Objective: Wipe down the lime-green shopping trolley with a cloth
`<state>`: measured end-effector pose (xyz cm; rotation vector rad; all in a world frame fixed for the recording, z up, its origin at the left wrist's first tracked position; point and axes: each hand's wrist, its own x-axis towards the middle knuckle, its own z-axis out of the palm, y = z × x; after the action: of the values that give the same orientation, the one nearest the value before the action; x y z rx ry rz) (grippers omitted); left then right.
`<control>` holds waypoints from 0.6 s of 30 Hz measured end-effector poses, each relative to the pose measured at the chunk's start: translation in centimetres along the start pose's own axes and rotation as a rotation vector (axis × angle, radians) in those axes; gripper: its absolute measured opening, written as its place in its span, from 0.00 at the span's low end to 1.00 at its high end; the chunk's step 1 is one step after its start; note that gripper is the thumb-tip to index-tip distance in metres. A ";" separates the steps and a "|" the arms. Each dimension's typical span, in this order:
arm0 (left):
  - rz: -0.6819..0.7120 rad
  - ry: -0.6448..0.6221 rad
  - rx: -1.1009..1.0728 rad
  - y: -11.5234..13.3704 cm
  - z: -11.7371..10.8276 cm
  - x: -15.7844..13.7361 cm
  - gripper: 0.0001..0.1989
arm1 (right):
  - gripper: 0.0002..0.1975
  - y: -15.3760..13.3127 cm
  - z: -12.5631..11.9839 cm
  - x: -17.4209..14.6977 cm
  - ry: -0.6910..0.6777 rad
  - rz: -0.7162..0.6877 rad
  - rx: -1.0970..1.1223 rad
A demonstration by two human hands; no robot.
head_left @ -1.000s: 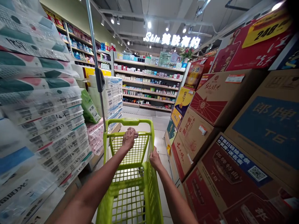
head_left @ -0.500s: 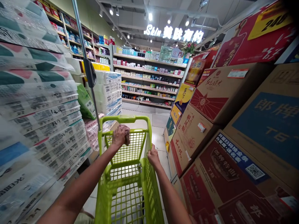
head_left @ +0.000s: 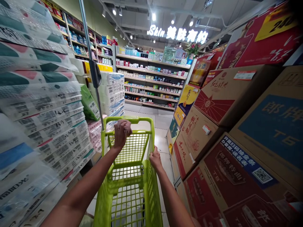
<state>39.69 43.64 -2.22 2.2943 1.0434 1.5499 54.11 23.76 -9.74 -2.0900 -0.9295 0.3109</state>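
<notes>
A lime-green plastic shopping cart (head_left: 151,186) with grid walls stands in front of me, its basket bare. My left hand (head_left: 120,134) is closed around a crumpled pinkish cloth (head_left: 126,125) at the far end of the cart, by the raised top bar. My right hand (head_left: 155,159) is closed over the cart's right rim, its fingers wrapped on the edge. A metal pole (head_left: 85,31) with a dark grey clamp (head_left: 95,74) rises from the cart's left far corner.
Stacked tissue packs (head_left: 59,126) line the left side closely. On the right, piled cardboard boxes (head_left: 208,94) lean near my arm. Shelves of small cosmetics (head_left: 151,75) stand across the aisle's far end, with pale floor tiles (head_left: 161,121) before them.
My left hand has moved up with the cloth, from the upper grid panel to the top bar. My right hand keeps its hold on the rim. The view has shifted slightly.
</notes>
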 end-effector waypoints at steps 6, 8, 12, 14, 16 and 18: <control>-0.249 0.222 0.221 -3.0 0.6 -0.3 0.19 | 0.28 -0.2 0.2 0.0 -0.013 0.018 0.009; -0.216 0.164 0.225 -3.4 1.8 -0.9 0.18 | 0.28 -0.4 0.3 -0.1 -0.018 0.025 0.020; -0.028 -0.010 0.158 -0.6 6.0 -2.3 0.13 | 0.28 -0.8 0.1 -0.1 -0.010 0.048 0.037; 0.081 -0.079 0.112 1.0 8.0 -3.2 0.14 | 0.29 -1.0 -0.2 -0.2 -0.020 0.055 0.040; 0.128 -0.115 0.046 1.3 9.1 -4.5 0.15 | 0.28 -1.1 -0.4 -0.3 -0.025 0.053 0.046; 0.017 -0.094 -0.045 0.1 8.9 -6.2 0.12 | 0.28 -1.1 -0.6 -0.4 -0.020 0.053 0.052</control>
<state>46.21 41.63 -10.70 2.3272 0.9584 1.4406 53.58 23.55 -8.60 -2.0695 -0.8698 0.3804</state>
